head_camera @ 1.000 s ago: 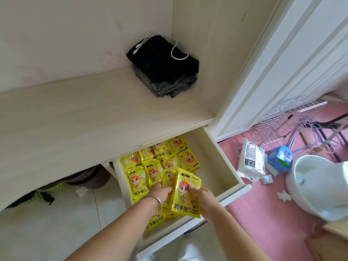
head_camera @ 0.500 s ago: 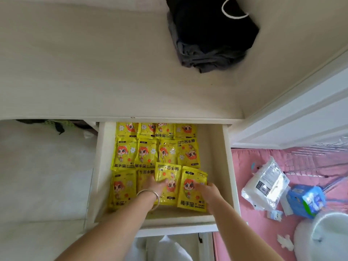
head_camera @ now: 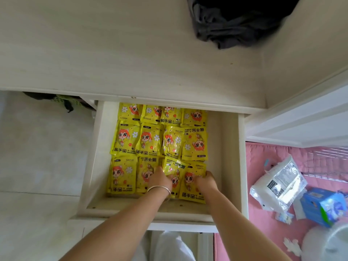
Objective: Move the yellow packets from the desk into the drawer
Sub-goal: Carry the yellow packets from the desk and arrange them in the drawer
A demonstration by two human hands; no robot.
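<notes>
"HAND WARMER" on yellow packets (head_camera: 145, 140)

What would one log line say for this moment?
stage: arranging packets | left hand: on yellow packets | right hand: on front-right packet | drawer: open | desk: no packets seen

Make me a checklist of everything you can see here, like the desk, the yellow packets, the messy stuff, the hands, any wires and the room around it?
Surface: pale wooden desk; no yellow packets seen on the part in view.
Job's things: yellow packets lie in rows in the open drawer, some upside down.
Clutter: dark folded clothes on the desk.
Hands: left hand and right hand rest on the front packets; grip unclear.
Cables: nothing seen.
Surroundings: pink mat with a white plastic bag and a blue pack; pale floor to the left.
</notes>
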